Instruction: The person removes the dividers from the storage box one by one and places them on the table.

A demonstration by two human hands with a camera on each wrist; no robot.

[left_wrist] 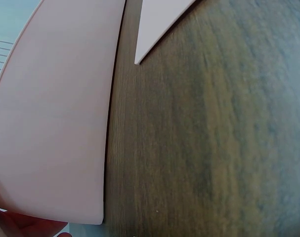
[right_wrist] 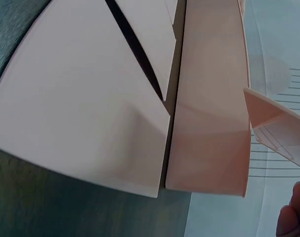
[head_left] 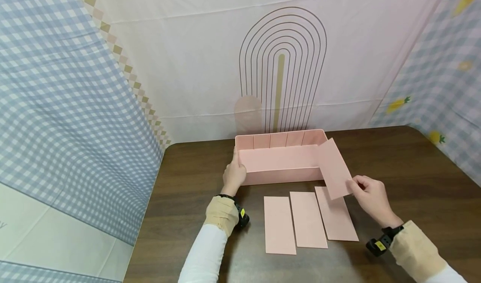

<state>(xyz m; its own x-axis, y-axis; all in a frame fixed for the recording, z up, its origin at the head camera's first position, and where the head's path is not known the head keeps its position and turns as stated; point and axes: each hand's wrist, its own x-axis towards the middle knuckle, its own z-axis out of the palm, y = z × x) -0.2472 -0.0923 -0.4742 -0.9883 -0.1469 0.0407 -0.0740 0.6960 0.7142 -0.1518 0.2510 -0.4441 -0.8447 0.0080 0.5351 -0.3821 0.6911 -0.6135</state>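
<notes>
A long pink open-topped box [head_left: 282, 175] stands on the table, with grooves or slots along its inner back wall. My left hand [head_left: 234, 172] holds the box at its left end; in the left wrist view only a few fingertips [left_wrist: 36, 226] show by the box's end. Between thumb and fingers, my right hand [head_left: 372, 195] pinches the lower right edge of a flat pink panel [head_left: 333, 170]. That panel is tilted, its upper end over the box's right end. In the right wrist view the raised panel [right_wrist: 280, 123] shows above the box's rim.
Three more pink panels lie flat before the box: a left one [head_left: 279, 225], a middle one [head_left: 308, 219] and a right one [head_left: 340, 222], partly under the held panel. The dark wooden table [head_left: 188, 183] meets a hanging printed cloth [head_left: 199, 87] behind.
</notes>
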